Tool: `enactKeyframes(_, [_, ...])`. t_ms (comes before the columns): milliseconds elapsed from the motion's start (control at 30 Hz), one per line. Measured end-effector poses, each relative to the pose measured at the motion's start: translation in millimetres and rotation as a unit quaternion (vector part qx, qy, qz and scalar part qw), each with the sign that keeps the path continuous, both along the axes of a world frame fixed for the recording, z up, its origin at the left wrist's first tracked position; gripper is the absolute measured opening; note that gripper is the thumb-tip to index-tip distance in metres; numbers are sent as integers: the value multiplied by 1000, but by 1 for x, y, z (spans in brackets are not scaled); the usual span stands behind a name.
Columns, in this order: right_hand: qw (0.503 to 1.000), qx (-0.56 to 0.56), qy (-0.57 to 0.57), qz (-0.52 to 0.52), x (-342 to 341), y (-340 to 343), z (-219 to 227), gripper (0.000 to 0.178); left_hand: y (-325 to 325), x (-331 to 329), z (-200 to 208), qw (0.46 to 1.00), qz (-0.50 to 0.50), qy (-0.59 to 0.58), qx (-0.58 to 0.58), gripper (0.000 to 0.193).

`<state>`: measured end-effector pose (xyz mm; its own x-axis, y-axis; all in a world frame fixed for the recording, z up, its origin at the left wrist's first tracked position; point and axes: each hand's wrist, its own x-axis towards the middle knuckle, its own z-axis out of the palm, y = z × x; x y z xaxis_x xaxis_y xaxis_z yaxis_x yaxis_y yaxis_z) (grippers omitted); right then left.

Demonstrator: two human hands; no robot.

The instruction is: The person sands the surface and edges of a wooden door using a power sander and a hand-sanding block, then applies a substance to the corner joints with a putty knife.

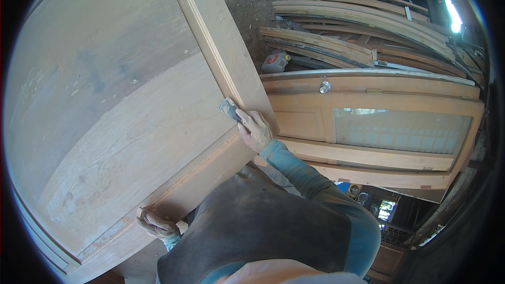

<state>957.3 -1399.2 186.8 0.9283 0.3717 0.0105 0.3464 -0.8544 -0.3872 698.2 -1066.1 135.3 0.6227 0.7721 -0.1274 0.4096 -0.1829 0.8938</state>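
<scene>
A large wooden door panel (142, 131) with a raised frame lies before me, dusty and pale in its lower part and greyer farther up. At its near right inner corner, my right hand (256, 129) grips a small folded piece of worn sandpaper (229, 109), dark with pale smears, against the moulding (205, 42). My left hand (159, 224) is curled at the near edge of the frame. Small pale bits show at both ends of its fingers, but what it holds cannot be made out.
A second door (300, 121) with a glass pane (402, 130) and a round knob (324, 87) lies to the right. Behind it are stacked long wooden boards (363, 16) and a whitish plastic jug (275, 62) on the dirt floor. My dark apron (252, 226) is close to the panel's near edge.
</scene>
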Motion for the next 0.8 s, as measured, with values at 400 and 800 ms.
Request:
enactKeyframes(400, [997,66,-5,-37,-2,33,12,54,2,-5,-10,999,-3,-37,3,43])
enactKeyframes(800, [995,67,46,-52,6,47,22,51,4,-8,-11,999,9,-25,-20,44])
